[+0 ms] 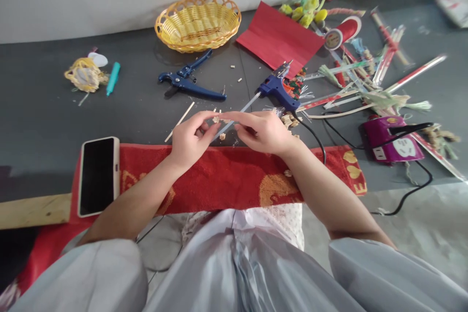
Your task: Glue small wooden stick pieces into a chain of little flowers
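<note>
My left hand point(192, 137) is closed, thumb and index finger pinching a small beige flower-shaped piece point(216, 119). My right hand point(265, 131) meets it from the other side, its index fingertip at the piece and the other fingers curled; what it grips is hidden. Below the hands a translucent glue stick point(249, 103) runs slantwise out of the back of a blue glue gun point(277, 90). Another small beige piece point(223, 136) lies on the grey table just under the fingers. More beige pieces point(288, 120) sit behind my right wrist. A thin pale stick point(180, 122) is beside my left hand.
Blue cutters point(192, 87) and a yellow wicker basket point(199, 24) lie ahead. Red paper point(280, 39), a red thread spool point(342, 32) and many wrapped strips crowd the right. A purple power socket point(393, 139) trails cables. A phone point(98, 175) rests beside the red towel point(215, 180).
</note>
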`<action>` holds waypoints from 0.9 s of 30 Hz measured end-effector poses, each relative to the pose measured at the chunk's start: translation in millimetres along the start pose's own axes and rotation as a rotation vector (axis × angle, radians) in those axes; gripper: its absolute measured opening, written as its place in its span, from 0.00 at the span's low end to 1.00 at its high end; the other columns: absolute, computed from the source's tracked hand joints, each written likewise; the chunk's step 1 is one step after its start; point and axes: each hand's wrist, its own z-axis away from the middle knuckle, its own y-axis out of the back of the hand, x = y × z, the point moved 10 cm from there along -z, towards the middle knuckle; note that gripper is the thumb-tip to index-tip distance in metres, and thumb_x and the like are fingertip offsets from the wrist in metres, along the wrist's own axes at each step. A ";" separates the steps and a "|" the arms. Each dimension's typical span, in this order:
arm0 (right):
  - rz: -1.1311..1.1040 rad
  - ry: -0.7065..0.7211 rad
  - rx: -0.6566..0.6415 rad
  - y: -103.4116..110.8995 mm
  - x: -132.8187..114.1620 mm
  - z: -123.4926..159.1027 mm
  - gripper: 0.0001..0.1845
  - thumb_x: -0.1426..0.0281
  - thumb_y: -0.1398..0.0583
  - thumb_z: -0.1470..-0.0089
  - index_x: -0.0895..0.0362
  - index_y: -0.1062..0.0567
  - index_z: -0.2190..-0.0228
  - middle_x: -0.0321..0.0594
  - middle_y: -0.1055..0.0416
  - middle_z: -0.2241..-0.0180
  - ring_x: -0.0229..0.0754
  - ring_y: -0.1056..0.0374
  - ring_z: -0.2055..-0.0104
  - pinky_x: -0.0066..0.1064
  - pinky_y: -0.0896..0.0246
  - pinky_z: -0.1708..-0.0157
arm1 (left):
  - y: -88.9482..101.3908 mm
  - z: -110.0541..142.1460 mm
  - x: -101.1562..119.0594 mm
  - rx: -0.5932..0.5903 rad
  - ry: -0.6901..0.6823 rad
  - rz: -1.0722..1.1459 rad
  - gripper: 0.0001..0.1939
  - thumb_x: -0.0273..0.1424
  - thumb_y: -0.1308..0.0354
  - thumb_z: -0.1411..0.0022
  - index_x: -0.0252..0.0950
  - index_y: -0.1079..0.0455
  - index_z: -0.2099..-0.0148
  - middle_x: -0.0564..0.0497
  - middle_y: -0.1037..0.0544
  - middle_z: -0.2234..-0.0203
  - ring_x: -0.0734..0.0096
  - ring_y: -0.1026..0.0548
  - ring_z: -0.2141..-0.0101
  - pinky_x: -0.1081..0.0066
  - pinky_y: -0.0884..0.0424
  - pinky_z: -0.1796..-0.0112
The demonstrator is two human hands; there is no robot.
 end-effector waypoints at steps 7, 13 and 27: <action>0.001 -0.016 0.017 3.1 1.8 -0.5 0.22 0.76 0.47 0.46 0.58 0.23 0.51 0.34 0.29 0.78 0.31 0.41 0.80 0.23 0.48 0.77 | 4.7 -2.5 -0.6 0.030 0.021 -0.001 0.08 0.31 0.38 0.39 0.37 0.24 0.57 0.60 0.31 0.81 0.84 0.38 0.83 0.80 0.37 0.78; -0.023 -0.053 0.002 2.4 5.3 -0.9 0.25 0.76 0.47 0.46 0.57 0.25 0.48 0.34 0.27 0.77 0.31 0.42 0.80 0.23 0.47 0.76 | 7.9 -3.2 -2.9 0.073 0.020 0.031 0.08 0.32 0.38 0.39 0.36 0.24 0.57 0.59 0.30 0.81 0.85 0.39 0.84 0.82 0.39 0.79; -0.042 -0.060 0.002 1.8 7.0 -0.3 0.24 0.76 0.47 0.46 0.59 0.23 0.50 0.34 0.28 0.78 0.32 0.42 0.79 0.24 0.46 0.74 | 10.4 -4.9 -11.5 0.107 0.044 0.064 0.09 0.33 0.39 0.38 0.36 0.25 0.57 0.59 0.31 0.83 0.84 0.38 0.85 0.81 0.40 0.80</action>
